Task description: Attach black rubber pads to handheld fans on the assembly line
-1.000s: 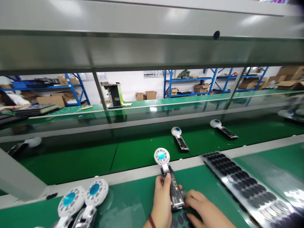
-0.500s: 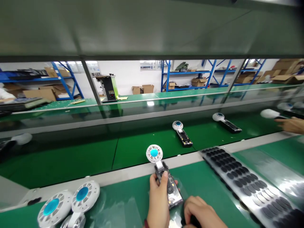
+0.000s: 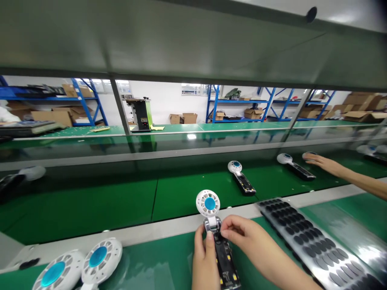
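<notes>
My left hand (image 3: 206, 257) is wrapped round the dark body of a small handheld fan (image 3: 226, 264), whose circuit board lies exposed. Its white round head (image 3: 208, 203) with a blue centre points away from me, over the edge of the conveyor. At the fan's hinge, my right hand (image 3: 242, 231) is closed in a pinch against the upper right of the body. Whatever its fingertips hold, if anything, is too small to make out. A sheet of round black stickers (image 3: 308, 233) lies to the right.
Two white fan heads (image 3: 101, 257) stand at the lower left. On the green conveyor belt (image 3: 178, 189) lie more fans, including one ahead (image 3: 242, 177) and one farther right (image 3: 296, 167). A co-worker's hand (image 3: 323, 163) reaches in from the right. A grey shelf (image 3: 181, 40) hangs overhead.
My right hand has moved up from beside the fan's lower end to its hinge. The co-worker's hand has moved left over the belt, to a fan head. The view has shifted slightly.
</notes>
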A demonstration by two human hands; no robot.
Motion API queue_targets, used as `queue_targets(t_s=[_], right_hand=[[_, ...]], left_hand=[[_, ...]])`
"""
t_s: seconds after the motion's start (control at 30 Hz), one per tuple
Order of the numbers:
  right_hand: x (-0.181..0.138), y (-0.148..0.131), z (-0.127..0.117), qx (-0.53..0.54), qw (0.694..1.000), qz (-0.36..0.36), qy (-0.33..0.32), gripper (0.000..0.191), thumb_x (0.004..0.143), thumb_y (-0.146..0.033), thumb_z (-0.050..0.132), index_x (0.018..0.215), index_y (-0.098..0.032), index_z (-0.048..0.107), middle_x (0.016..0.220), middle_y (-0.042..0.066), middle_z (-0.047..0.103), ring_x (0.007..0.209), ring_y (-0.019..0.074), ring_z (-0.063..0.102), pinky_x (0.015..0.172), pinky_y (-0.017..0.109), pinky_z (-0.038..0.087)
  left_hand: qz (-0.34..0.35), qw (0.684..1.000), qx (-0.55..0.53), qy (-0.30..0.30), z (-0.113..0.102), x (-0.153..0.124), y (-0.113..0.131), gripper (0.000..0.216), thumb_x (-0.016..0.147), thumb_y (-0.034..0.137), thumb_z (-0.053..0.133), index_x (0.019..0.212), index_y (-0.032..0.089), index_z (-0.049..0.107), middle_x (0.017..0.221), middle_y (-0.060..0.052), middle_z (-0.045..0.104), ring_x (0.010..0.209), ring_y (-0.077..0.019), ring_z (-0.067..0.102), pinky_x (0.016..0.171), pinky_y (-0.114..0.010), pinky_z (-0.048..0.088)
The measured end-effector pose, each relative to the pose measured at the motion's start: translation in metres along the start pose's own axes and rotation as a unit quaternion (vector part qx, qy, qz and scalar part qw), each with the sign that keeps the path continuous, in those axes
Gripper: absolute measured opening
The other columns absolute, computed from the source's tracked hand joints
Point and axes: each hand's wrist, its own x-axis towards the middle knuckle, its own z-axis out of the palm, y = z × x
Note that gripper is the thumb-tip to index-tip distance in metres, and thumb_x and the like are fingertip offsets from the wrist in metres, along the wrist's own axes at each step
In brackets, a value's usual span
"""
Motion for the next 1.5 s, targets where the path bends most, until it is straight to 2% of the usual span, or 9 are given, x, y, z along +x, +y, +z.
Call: queue_targets(t_s=[0.1,0.23,0.33,0.47,0.77,1.0,1.23,1.5], right_hand=[[0.001,0.001,0.0,-0.056,0.998,-0.017,0.008,0.01,0.073,-0.024,0.048,0.064,-0.021,0.05,0.07,-0.001,0.052,0.072,0.0172,0.052,0.066,0.027,0.041],[-0.001,0.005,0.001,-0.081,0.996,-0.029,0.033,0.012,0.074,-0.028,0.048,0.064,-0.022,0.051,0.106,0.003,0.05,0.104,0.0213,0.047,0.089,0.031,0.034],[-0.002,0.007,0.005,-0.073,0.997,-0.008,0.03,0.014,0.075,-0.029,0.047,0.063,-0.022,0.05,0.119,0.003,0.045,0.116,0.0218,0.039,0.096,0.033,0.029],[-0.003,0.007,0.008,-0.094,0.995,-0.006,0.029,0.013,0.076,-0.026,0.045,0.065,-0.022,0.049,0.12,0.003,0.045,0.116,0.0207,0.041,0.095,0.032,0.031],[-0.001,0.004,0.013,-0.12,0.992,-0.005,0.042,0.011,0.076,-0.023,0.043,0.066,-0.022,0.048,0.122,0.004,0.045,0.115,0.0195,0.043,0.095,0.031,0.033],[-0.001,0.009,0.014,-0.109,0.993,-0.017,0.049,0.013,0.076,-0.022,0.044,0.064,-0.022,0.046,0.121,0.003,0.046,0.113,0.0199,0.045,0.094,0.032,0.034],[-0.001,0.012,0.017,-0.125,0.991,-0.016,0.054,0.011,0.077,-0.021,0.043,0.067,-0.023,0.046,0.124,0.003,0.044,0.113,0.021,0.045,0.093,0.034,0.035],[-0.001,0.028,0.023,-0.129,0.986,-0.052,0.093,0.006,0.078,-0.023,0.045,0.073,-0.025,0.049,0.123,0.001,0.046,0.115,0.0202,0.043,0.093,0.034,0.036]], left_hand=[[0.006,1.0,0.026,0.003,0.0,-0.003,0.005,0.051,0.082,0.05,0.031,0.118,0.016,0.043,0.094,-0.009,0.067,0.087,-0.0244,0.061,0.077,-0.034,0.042],[0.008,1.0,0.028,0.011,0.001,-0.008,0.011,0.048,0.083,0.042,0.029,0.119,0.014,0.042,0.1,-0.011,0.065,0.097,-0.0245,0.058,0.082,-0.033,0.04],[-0.001,1.0,0.026,0.016,0.002,-0.01,0.014,0.048,0.083,0.041,0.028,0.121,0.013,0.04,0.102,-0.012,0.065,0.097,-0.0252,0.057,0.083,-0.035,0.039],[-0.006,1.0,0.018,0.012,0.002,-0.013,0.017,0.048,0.082,0.04,0.031,0.121,0.014,0.041,0.095,-0.011,0.067,0.091,-0.0255,0.06,0.08,-0.036,0.04],[-0.014,0.999,0.029,0.005,0.001,-0.014,0.019,0.049,0.083,0.04,0.028,0.123,0.013,0.038,0.097,-0.011,0.066,0.091,-0.0255,0.06,0.08,-0.035,0.04],[-0.014,1.0,0.026,0.0,-0.001,-0.014,0.019,0.049,0.083,0.04,0.029,0.124,0.013,0.039,0.103,-0.011,0.065,0.099,-0.025,0.058,0.085,-0.035,0.039],[-0.011,0.999,0.028,0.03,0.001,-0.01,0.012,0.045,0.083,0.041,0.032,0.119,0.017,0.045,0.107,-0.01,0.065,0.104,-0.0255,0.055,0.085,-0.035,0.041],[-0.012,0.998,0.044,0.045,-0.001,-0.01,0.011,0.048,0.082,0.046,0.034,0.118,0.018,0.047,0.113,-0.01,0.061,0.109,-0.0261,0.053,0.086,-0.034,0.042]])
